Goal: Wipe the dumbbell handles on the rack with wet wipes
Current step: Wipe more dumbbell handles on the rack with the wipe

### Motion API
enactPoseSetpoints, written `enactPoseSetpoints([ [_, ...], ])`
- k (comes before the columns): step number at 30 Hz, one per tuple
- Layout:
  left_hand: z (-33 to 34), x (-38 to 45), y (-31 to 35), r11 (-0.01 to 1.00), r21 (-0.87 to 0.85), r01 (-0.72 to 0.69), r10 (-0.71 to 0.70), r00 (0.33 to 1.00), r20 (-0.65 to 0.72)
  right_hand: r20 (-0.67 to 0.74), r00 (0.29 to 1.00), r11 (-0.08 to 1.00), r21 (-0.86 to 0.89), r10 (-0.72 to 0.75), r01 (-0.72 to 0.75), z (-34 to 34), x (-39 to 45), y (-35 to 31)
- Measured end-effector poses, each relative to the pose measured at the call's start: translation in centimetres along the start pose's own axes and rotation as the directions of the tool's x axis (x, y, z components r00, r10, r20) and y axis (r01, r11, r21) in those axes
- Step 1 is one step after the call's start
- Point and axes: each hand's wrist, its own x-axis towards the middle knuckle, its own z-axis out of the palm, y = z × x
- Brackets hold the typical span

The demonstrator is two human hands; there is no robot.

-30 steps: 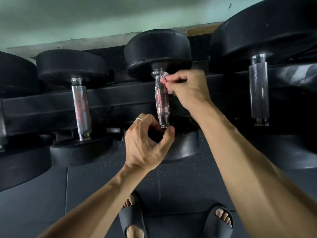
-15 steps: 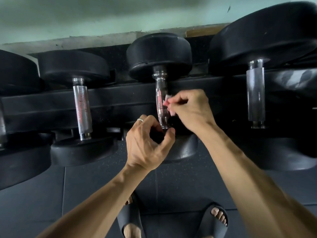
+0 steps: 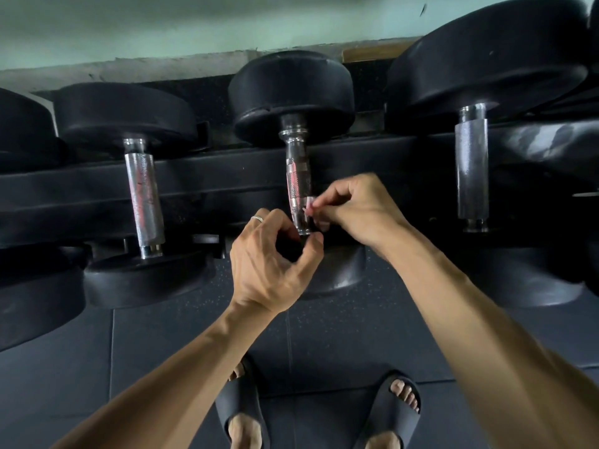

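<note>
Three dumbbells are lying across a black rack (image 3: 227, 176), chrome handles pointing toward the person, rubber heads hanging off its far and near sides. Taking the rack as landmark: the middle handle (image 3: 297, 176) is crossing its centre, another handle (image 3: 142, 192) is sitting to the left with reddish marks on the knurling, and a third handle (image 3: 471, 163) is sitting to the right, thicker and greyer. More black weights are showing at both edges of the view.

The right hand (image 3: 356, 209) is pinching a small folded wipe (image 3: 310, 205) between thumb and fingertips and pressing it against the right side of the middle handle, low down near the chrome collar. The left hand (image 3: 269, 260) is curling around the near end of that handle, thumb and fingers closing on the collar just above the near head; a ring (image 3: 257, 218) is showing on one finger.

Behind the rack a pale green wall (image 3: 194, 24) is meeting a rough concrete ledge (image 3: 129, 71), with a strip of wood (image 3: 369, 53) at its right end. Below the rack, dark speckled rubber floor tiles (image 3: 340, 335) are running under the person's feet, which are wearing black slides (image 3: 389, 413)
</note>
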Motion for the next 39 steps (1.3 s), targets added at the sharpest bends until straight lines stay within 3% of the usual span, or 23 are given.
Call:
enactPoseSetpoints([
  [3,0.1,0.0,-0.1,1.000,0.004,0.007,-0.007,1.000,0.002,-0.142,0.989,0.973,0.230,0.025,0.008,0.3,2.4,-1.4],
  [5,0.0,0.0,-0.1,1.000,0.007,0.005,-0.005,1.000,0.000,-0.159,0.984,0.940,0.339,0.078,-0.020,0.4,2.9,-1.5],
  [10,-0.1,0.0,0.0,1.000,0.008,0.007,-0.007,1.000,0.001,-0.005,0.995,0.995,-0.025,0.102,-0.102,-0.1,-0.1,-0.4],
  [15,0.1,0.0,-0.1,1.000,0.010,0.009,-0.009,1.000,0.002,-0.173,0.980,0.988,0.138,0.097,-0.073,0.2,2.5,-1.7],
  [18,0.0,0.0,0.0,1.000,0.010,0.009,-0.009,1.000,0.004,-0.086,0.993,0.990,-0.101,0.085,-0.094,0.1,1.1,-0.6],
  [20,0.0,0.0,0.0,1.000,0.015,0.007,-0.007,1.000,0.002,-0.045,0.995,0.983,-0.154,0.092,-0.098,0.1,0.3,-0.4],
  [25,0.0,0.0,-0.2,1.000,0.015,0.007,-0.007,1.000,0.005,-0.219,0.970,0.992,0.048,-0.105,0.118,0.4,1.8,-2.1],
  [31,-0.1,0.0,0.0,1.000,0.016,0.010,-0.010,1.000,0.007,-0.118,0.992,0.994,-0.109,-0.042,0.029,1.2,-0.6,-0.8],
  [35,-0.1,0.0,0.0,1.000,0.012,0.023,-0.023,1.000,0.009,-0.249,0.968,0.998,0.037,-0.040,0.050,0.8,1.9,-1.3],
  [39,-0.1,0.1,0.2,1.000,0.003,0.015,-0.015,1.000,0.003,-0.066,0.997,0.981,-0.188,0.036,-0.048,0.4,0.3,-0.2],
])
